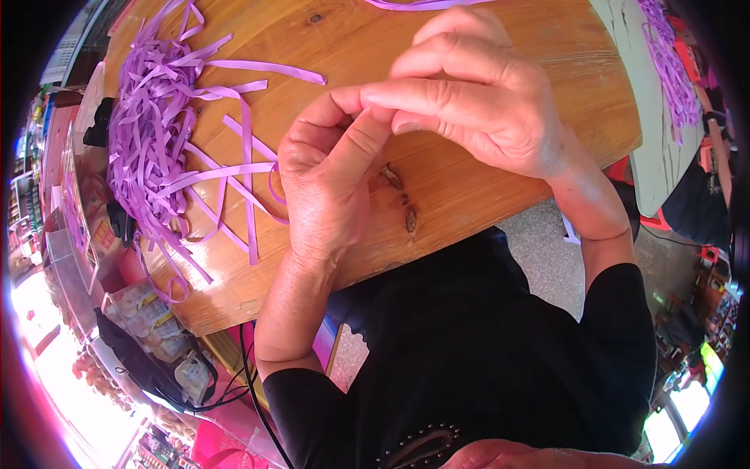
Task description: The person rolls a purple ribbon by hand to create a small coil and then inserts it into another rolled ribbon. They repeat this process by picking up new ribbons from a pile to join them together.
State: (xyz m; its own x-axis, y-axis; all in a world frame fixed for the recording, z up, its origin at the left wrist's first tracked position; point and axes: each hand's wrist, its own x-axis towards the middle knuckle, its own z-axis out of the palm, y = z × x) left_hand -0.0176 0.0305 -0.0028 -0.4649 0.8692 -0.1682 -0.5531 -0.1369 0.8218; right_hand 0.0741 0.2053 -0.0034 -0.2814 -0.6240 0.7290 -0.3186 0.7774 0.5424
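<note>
My left hand (332,160) and my right hand (484,102) meet above the wooden table, thumbs and forefingers pinched together at the tips. Whatever sits in that pinch is too small or too hidden to make out. The other fingers of my right hand are curled. To the left lies a tangled heap of purple ribbons (152,129), with loose ends trailing toward my left hand. One ribbon (273,187) curls beside the left wrist, and part of it is hidden behind the hand. Another purple ribbon (422,5) lies at the far edge of the view.
The wooden table (578,102) has knots and a rounded right corner. Beyond it on the right stands a pale board (664,168), near a hanging purple ribbon bundle (672,70). Down at the left are a dark bag (133,359) and a black cable (254,383).
</note>
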